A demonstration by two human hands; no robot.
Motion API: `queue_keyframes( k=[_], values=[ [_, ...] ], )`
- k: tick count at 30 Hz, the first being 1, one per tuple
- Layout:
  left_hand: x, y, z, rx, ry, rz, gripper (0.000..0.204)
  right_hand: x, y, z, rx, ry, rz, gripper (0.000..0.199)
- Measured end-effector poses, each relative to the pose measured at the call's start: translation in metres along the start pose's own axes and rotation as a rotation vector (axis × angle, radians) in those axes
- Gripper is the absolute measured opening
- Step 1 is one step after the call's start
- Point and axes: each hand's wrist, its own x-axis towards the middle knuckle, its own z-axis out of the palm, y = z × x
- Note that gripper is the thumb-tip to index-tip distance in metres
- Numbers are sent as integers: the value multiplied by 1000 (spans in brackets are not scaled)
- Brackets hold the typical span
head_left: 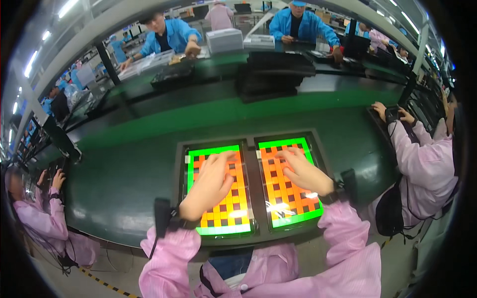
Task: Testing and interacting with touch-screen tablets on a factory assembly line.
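Observation:
Two tablets lie side by side, their lit screens showing an orange and black checkered grid inside a bright green border. Over the upper part of the left tablet (231, 206) is my left hand (208, 181), its fingers stretched out and thumb apart, holding nothing. My right hand (302, 171) reaches across the right tablet (285, 196) with its fingers extended toward the upper grid; it too is empty. Whether the fingertips press the glass or hover just above it, I cannot tell. Both tablets sit in a dark tray (253, 174). Black straps circle both my wrists.
The tray rests on a green work surface (119, 184). Beyond it, a stack of black panels (273, 74) and white boxes (224, 40) lie near two people in blue. Co-workers in pink sit at left (42, 213) and right (422, 154). Metal frame posts (57, 136) flank the bench.

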Motion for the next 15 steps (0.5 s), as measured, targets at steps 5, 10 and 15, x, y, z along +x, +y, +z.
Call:
queue_keyframes(
  k=[5,10,15],
  values=[
    [26,-48,36,383,40,50,48,52,12,26,-93,65,-113,45],
    [30,-43,37,366,-130,-19,51,53,29,34,-180,68,-73,44],
    [1,-26,25,373,-204,26,49,22,2,32,-269,16,-188,42]
  ],
)
